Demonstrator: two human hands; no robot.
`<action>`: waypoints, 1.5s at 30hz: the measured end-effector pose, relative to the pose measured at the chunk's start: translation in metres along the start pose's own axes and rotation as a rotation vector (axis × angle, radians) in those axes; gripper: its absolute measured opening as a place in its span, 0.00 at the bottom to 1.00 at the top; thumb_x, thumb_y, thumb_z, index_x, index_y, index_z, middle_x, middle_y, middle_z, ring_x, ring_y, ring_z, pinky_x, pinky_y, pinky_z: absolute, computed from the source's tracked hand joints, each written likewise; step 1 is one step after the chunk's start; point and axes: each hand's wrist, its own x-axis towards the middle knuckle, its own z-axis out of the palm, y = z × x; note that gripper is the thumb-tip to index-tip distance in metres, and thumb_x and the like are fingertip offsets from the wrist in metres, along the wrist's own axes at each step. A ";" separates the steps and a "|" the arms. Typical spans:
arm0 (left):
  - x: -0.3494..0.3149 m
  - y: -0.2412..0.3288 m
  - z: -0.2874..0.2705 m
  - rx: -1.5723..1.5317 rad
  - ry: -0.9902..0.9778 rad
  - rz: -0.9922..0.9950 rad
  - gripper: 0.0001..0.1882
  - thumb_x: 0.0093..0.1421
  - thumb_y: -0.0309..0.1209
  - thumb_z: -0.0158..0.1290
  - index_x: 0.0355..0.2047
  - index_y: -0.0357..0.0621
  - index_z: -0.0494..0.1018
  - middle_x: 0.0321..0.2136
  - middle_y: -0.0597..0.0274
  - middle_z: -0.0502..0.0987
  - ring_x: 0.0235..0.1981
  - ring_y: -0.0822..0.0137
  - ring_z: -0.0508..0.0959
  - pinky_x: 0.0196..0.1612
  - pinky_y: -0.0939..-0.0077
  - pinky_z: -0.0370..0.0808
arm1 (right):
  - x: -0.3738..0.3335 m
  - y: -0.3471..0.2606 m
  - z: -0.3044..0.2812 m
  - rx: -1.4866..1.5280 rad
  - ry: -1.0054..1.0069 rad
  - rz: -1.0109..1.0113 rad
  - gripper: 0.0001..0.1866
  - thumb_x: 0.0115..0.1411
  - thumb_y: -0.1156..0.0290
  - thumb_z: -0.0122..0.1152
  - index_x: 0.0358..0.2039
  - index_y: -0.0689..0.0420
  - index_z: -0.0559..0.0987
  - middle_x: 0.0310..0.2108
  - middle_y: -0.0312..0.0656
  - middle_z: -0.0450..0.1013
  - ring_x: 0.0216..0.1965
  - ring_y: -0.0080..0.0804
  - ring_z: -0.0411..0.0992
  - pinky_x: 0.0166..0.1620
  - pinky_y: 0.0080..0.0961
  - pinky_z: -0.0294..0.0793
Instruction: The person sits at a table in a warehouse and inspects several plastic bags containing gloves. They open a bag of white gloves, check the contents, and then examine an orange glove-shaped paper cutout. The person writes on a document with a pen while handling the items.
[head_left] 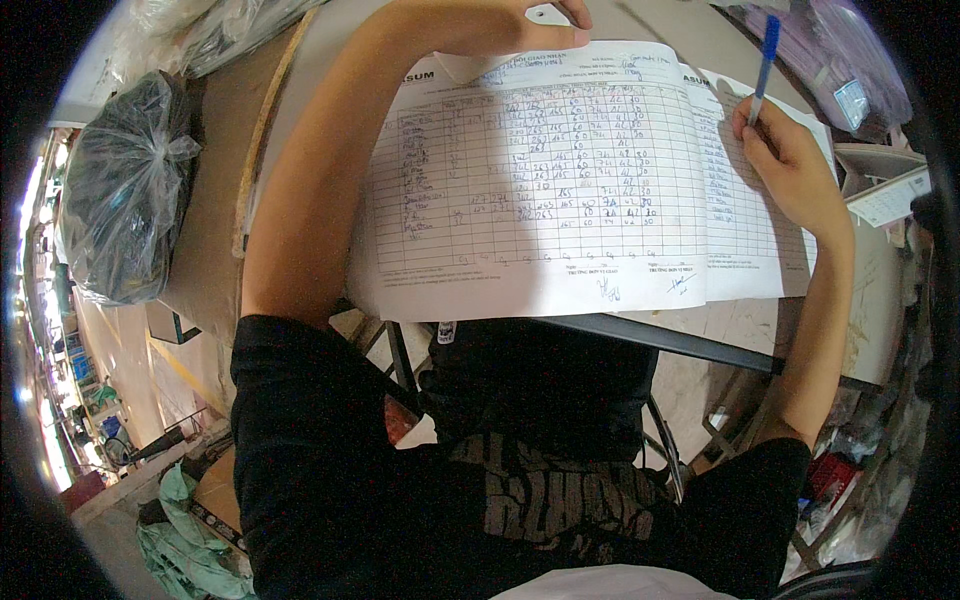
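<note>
A blue-and-white pen [764, 70] stands nearly upright in my right hand [790, 160], its blue end up; the hand rests by the right edge of a second printed sheet [755, 250]. Partly over that sheet lies a large form [440, 285], a grid table filled with blue handwriting, with signatures along the edge near me. Beyond the form's far edge, my left hand [500, 25] is curled, the thumb close to the fingers. Between them shows a small white tag [543, 15] with a dark hole. The frame's upper edge cuts part of this hand off.
Clear plastic bags of dark contents [130, 190] sit at the left. Purple plastic-wrapped packs [840, 60] lie at the far right, above a white box-like item [890, 195]. The table's dark front edge [660, 340] runs close to my body. Green crumpled sheeting [180, 540] lies low on the left.
</note>
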 end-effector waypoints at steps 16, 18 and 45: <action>0.000 0.013 -0.003 0.029 -0.039 -0.095 0.21 0.71 0.43 0.53 0.57 0.44 0.73 0.56 0.52 0.75 0.60 0.57 0.72 0.63 0.66 0.67 | -0.002 0.002 -0.002 0.045 -0.048 -0.077 0.06 0.71 0.73 0.51 0.45 0.61 0.73 0.29 0.30 0.65 0.29 0.16 0.58 0.31 0.18 0.59; 0.000 0.011 -0.002 0.022 -0.042 -0.100 0.21 0.71 0.43 0.53 0.57 0.44 0.73 0.56 0.52 0.75 0.59 0.57 0.72 0.63 0.66 0.67 | -0.002 0.000 -0.003 0.033 -0.066 -0.029 0.06 0.71 0.73 0.51 0.45 0.61 0.73 0.28 0.30 0.64 0.28 0.16 0.57 0.31 0.18 0.59; -0.002 0.022 -0.005 0.052 -0.054 -0.129 0.21 0.71 0.44 0.53 0.58 0.46 0.73 0.57 0.52 0.75 0.60 0.55 0.72 0.63 0.65 0.67 | -0.004 -0.007 -0.003 0.043 -0.050 0.022 0.10 0.71 0.68 0.52 0.43 0.63 0.74 0.30 0.41 0.71 0.31 0.24 0.65 0.37 0.23 0.67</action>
